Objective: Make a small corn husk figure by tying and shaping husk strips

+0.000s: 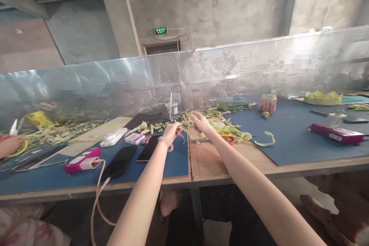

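Note:
Both my arms reach far forward over the table. My left hand (pixel 172 130) is closed in a pinch on a pale green leaf strip (pixel 186 120), a bracelet on its wrist. My right hand (pixel 201 122) pinches the same strip from the other side, fingers curled. The strip joins a heap of green and yellowish leaf strips (pixel 225 125) just beyond my hands. A woven strip piece (pixel 150 127) lies left of my left hand. Scissors with orange and yellow handles (pixel 226 136) lie right under my right forearm.
Two dark phones (pixel 120 160) (pixel 148 148), a white power bank (pixel 113 137), a pink power bank (pixel 82 160) with a cable, and a plastic cup (pixel 172 108) sit on the blue mat. Another person's hand (pixel 10 144) holds scissors at far left. A perforated metal screen (pixel 201 77) backs the table.

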Demonstrator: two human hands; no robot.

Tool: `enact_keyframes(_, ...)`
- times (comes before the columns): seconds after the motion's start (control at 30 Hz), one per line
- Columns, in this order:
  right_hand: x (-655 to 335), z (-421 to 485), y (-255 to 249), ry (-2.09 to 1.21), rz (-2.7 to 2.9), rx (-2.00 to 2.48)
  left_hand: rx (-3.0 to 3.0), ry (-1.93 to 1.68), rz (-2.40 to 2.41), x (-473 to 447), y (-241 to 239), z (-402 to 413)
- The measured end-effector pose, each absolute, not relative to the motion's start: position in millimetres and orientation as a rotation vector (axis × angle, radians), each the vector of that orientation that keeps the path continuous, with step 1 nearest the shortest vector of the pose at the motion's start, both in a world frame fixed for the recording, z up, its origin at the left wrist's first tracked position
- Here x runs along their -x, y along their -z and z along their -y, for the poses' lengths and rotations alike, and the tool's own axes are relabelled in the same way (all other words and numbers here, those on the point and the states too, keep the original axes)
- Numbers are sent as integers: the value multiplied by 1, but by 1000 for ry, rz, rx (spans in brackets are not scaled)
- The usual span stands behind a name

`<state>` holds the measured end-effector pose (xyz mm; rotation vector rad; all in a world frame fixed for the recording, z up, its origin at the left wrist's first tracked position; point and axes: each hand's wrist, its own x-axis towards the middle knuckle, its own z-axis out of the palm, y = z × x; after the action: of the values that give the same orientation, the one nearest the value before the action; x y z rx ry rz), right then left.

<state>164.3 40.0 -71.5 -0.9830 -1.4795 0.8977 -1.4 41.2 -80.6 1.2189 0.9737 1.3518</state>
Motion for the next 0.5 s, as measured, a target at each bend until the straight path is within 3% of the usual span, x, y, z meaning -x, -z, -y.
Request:
enact_keyframes(0.23,-185,-36,63,-1601,1260,463,-1052,-1436,-977,7,78,-44)
enact_keyframes(0.5,-176,-34,65,-1395,1369,386,-1031,-1394,-980,3,76,-35)
